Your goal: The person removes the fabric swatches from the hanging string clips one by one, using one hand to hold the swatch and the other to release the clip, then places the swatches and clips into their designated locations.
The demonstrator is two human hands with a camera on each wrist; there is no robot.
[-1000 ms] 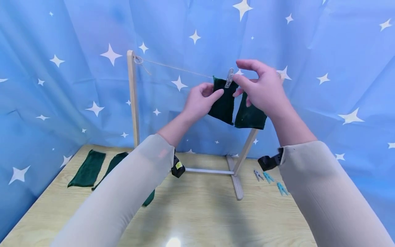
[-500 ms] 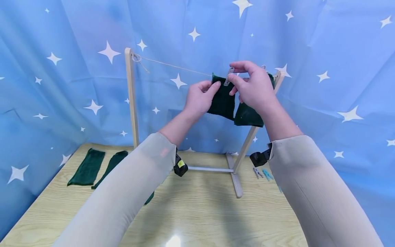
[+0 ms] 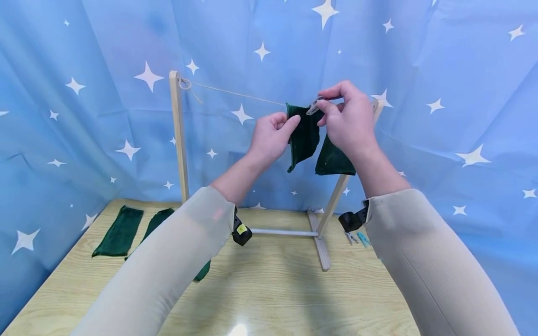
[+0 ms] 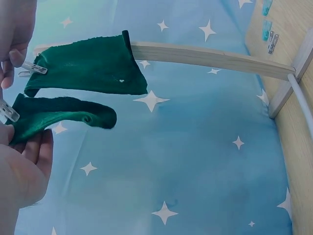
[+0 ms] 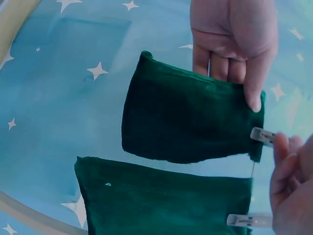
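Two dark green cloths hang from a string [image 3: 235, 93] on a wooden rack [image 3: 178, 135]. My left hand [image 3: 290, 122] pinches the upper left edge of the nearer cloth [image 3: 303, 135], with the thumb in front, as the right wrist view shows for that hand [image 5: 234, 44] and cloth [image 5: 190, 120]. My right hand [image 3: 323, 105] pinches the clear clothespin [image 3: 314, 106] at the cloth's top. The second cloth [image 3: 332, 161] hangs just right of it, held by its own clothespin [image 5: 247, 220].
Two more green cloths [image 3: 119, 231] lie flat on the wooden table's left side [image 3: 273, 289]. Several loose clothespins [image 3: 357, 239] lie right of the rack's foot. A blue starred curtain [image 3: 84, 93] closes off the back and sides.
My right hand's fingers came down from above the clothespin and closed on it, tilting it. The nearer cloth has curled narrower. My left hand has stayed on the cloth's edge.
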